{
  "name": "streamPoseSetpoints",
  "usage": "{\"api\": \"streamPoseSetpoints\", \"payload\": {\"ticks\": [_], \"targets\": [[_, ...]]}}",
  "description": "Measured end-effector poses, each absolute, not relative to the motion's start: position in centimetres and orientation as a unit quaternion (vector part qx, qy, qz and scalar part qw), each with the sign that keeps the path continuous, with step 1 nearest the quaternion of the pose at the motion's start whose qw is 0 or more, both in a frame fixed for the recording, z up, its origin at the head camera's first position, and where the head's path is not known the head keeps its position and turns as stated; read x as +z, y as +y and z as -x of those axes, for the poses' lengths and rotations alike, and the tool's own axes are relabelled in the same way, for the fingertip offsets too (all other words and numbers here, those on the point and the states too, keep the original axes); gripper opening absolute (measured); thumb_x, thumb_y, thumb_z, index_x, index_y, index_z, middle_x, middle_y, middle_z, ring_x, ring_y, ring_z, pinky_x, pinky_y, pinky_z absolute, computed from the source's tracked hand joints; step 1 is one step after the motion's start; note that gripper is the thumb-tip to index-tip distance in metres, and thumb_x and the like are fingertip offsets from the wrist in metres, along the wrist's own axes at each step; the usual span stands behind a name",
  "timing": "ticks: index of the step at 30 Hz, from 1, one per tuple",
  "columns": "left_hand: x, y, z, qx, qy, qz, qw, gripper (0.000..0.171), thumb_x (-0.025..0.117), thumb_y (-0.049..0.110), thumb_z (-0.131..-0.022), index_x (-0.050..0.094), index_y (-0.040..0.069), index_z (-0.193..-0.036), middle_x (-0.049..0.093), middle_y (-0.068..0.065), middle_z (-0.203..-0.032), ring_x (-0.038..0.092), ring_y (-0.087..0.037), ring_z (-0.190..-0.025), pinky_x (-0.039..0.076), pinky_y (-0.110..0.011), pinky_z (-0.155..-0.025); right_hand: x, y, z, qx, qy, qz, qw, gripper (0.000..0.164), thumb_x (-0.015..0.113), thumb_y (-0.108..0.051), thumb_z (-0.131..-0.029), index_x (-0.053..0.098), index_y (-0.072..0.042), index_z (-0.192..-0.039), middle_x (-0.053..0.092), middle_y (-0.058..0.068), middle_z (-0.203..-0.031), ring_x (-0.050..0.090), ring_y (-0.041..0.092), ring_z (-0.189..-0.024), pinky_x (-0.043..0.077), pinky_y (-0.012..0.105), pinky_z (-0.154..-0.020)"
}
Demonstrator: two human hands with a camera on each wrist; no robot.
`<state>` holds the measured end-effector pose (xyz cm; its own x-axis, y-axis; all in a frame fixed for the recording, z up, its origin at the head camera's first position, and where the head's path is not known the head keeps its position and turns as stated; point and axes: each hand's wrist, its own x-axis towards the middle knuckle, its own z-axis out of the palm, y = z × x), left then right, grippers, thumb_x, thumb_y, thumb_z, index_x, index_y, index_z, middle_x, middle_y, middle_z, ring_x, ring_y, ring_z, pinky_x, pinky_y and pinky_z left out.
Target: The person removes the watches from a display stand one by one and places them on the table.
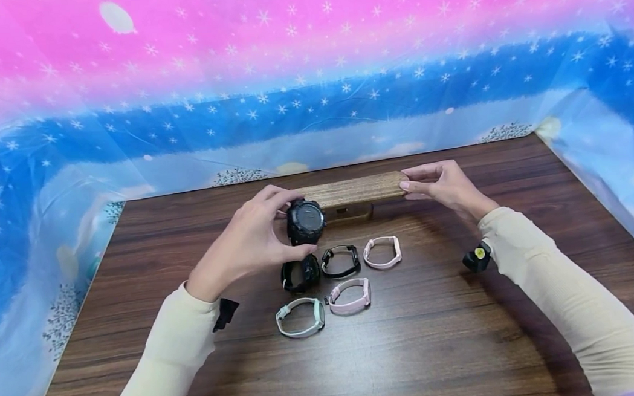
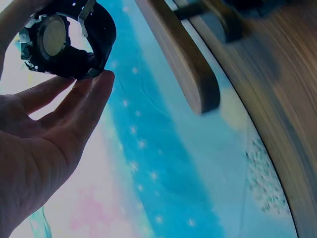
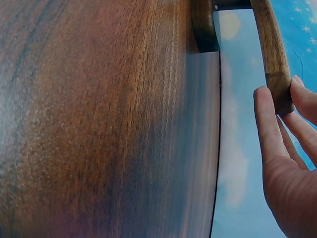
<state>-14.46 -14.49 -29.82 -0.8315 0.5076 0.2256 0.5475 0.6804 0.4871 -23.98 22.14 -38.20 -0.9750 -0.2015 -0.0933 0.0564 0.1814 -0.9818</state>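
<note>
My left hand [image 1: 248, 232] grips a chunky black wristwatch [image 1: 305, 218] between thumb and fingers, beside the left end of a wooden bar stand [image 1: 357, 187]. In the left wrist view the watch [image 2: 52, 39] shows its round metal back and looped strap, apart from the bar's end. My right hand [image 1: 444, 187] pinches the right end of the bar. In the right wrist view its thumb and fingertips touch both sides of the bar's end [image 3: 278, 89]. The stand's lower base [image 1: 350, 213] sits on the table under the bar.
On the wooden table [image 1: 440, 336], in front of the stand, lie a black watch [image 1: 301, 274], a slim black watch [image 1: 341, 261], a pale pink watch [image 1: 383, 253], a pink watch [image 1: 350, 297] and a mint watch [image 1: 301, 318]. A snowflake-patterned cloth [image 1: 311, 107] surrounds the table's back and sides.
</note>
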Motion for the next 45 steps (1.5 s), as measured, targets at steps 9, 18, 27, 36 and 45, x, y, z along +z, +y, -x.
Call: {"api": "streamPoseSetpoints", "payload": {"ticks": [9, 18, 27, 36, 45], "targets": [[-30.6, -10.2, 13.0, -0.242, -0.900, 0.355, 0.070, 0.081, 0.093, 0.038, -0.067, 0.062, 0.002, -0.132, 0.063, -0.010, -0.121, 0.061, -0.023, -0.107, 0.056, -0.043, -0.094, -38.2, 22.3, 24.0, -0.631, 0.768, 0.053, 0.100, 0.050, 0.077, -0.009, -0.092, 0.059, 0.007, -0.136, 0.063, 0.024, -0.130, 0.074, 0.031, -0.097, 0.055, 0.045, -0.096], [-31.8, -6.0, 11.5, -0.192, -0.905, 0.378, 0.041, 0.073, 0.087, 0.044, -0.073, 0.064, 0.004, -0.129, 0.062, -0.006, -0.116, 0.061, -0.020, -0.102, 0.056, -0.039, -0.090, -38.2, 22.3, 23.9, -0.630, 0.769, 0.054, 0.099, 0.050, 0.077, -0.011, -0.092, 0.060, 0.005, -0.136, 0.059, 0.025, -0.135, 0.073, 0.033, -0.099, 0.055, 0.046, -0.097], [-33.2, -2.6, 10.7, -0.105, -0.913, 0.393, 0.017, 0.080, 0.084, 0.057, -0.075, 0.063, 0.005, -0.132, 0.062, -0.007, -0.119, 0.063, -0.023, -0.103, 0.059, -0.035, -0.089, -38.4, 22.1, 24.0, -0.634, 0.765, 0.053, 0.106, 0.050, 0.076, -0.012, -0.093, 0.059, 0.004, -0.137, 0.058, 0.025, -0.137, 0.074, 0.029, -0.098, 0.055, 0.046, -0.097], [-34.6, -1.2, 10.2, -0.060, -0.920, 0.388, 0.026, 0.076, 0.085, 0.059, -0.071, 0.064, 0.008, -0.124, 0.065, -0.006, -0.119, 0.064, -0.023, -0.101, 0.062, -0.034, -0.075, -38.3, 22.1, 24.1, -0.640, 0.760, 0.055, 0.103, 0.049, 0.076, -0.010, -0.093, 0.059, 0.005, -0.136, 0.058, 0.025, -0.137, 0.075, 0.020, -0.092, 0.056, 0.046, -0.097], [-35.9, -0.3, 10.1, -0.027, -0.917, 0.397, 0.014, 0.070, 0.085, 0.059, -0.071, 0.066, 0.008, -0.116, 0.062, -0.006, -0.110, 0.063, -0.024, -0.093, 0.062, -0.032, -0.068, -38.4, 22.2, 24.1, -0.641, 0.759, 0.056, 0.103, 0.049, 0.075, -0.010, -0.093, 0.059, 0.006, -0.136, 0.057, 0.025, -0.138, 0.075, 0.020, -0.092, 0.056, 0.046, -0.096]]}}
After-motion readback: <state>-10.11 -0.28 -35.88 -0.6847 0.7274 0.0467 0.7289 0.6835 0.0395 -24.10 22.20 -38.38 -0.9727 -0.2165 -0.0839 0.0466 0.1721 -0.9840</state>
